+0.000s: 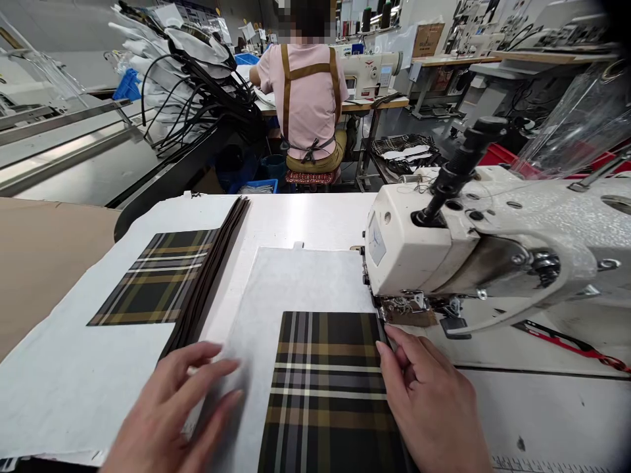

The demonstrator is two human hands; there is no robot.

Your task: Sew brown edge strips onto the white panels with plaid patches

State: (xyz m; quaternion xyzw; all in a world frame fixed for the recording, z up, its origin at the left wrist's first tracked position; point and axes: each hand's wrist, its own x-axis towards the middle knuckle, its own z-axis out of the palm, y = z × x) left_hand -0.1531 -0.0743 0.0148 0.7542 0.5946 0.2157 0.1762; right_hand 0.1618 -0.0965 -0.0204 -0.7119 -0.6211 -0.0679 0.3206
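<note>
A white panel point(256, 289) with a dark plaid patch point(330, 387) lies on the white table, its right edge at the needle area of a white sewing machine point(414, 243). My right hand point(428, 394) pinches the dark right edge of the plaid patch, just in front of the presser foot. My left hand point(182, 407) hovers over the panel's left side, fingers spread and holding nothing. Left of it is a stack of white panels point(54, 355) with dark edges, a plaid patch point(158, 276) on the top one.
Red-handled snips point(566, 341) lie right of the machine. Brown board point(49, 243) is at the far left. Beyond the table, a person in a pink shirt point(310, 98) sits at another sewing machine point(369, 72), with piled white pieces and black cords point(182, 85) to the left.
</note>
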